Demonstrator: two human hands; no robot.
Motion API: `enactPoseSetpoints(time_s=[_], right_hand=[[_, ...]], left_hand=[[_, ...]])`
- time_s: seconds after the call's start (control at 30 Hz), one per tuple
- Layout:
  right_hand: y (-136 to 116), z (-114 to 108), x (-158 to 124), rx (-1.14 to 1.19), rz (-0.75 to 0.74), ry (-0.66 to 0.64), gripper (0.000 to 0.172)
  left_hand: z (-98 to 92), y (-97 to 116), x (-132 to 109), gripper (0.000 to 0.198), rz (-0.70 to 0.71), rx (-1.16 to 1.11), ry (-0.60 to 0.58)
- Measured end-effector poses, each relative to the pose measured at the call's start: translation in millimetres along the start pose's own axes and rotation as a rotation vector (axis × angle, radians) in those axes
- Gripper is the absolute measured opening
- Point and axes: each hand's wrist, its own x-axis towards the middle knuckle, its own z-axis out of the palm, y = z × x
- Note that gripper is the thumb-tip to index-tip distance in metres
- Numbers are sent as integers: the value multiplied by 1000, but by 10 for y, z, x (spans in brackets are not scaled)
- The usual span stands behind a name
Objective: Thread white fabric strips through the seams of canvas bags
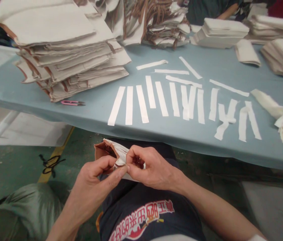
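Brown-and-white fabric piece (121,151) is held just off the near edge of the blue surface (154,130), pinched by the fingers of the left hand (95,175) and right hand (154,167), while white strips (129,105) lie near that edge.

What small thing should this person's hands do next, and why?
Perhaps smooth the pinched edge of the white-and-brown piece: the left hand and right hand both pinch it, fingertips close together, and it looks creased there. The pink snips lie on the table, so cutting seems less immediate.
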Motion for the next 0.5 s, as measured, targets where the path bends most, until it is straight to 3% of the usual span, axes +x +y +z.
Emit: enactPoseSetpoints(time_s=[0.27, 0.5], right_hand=[[-10, 89, 26, -93, 109, 27, 14], [33, 335, -18, -244, 9, 115, 16]], left_hand=[[-13, -86, -33, 21, -20, -94, 75], [-17, -182, -128, 32, -15, -90, 202]])
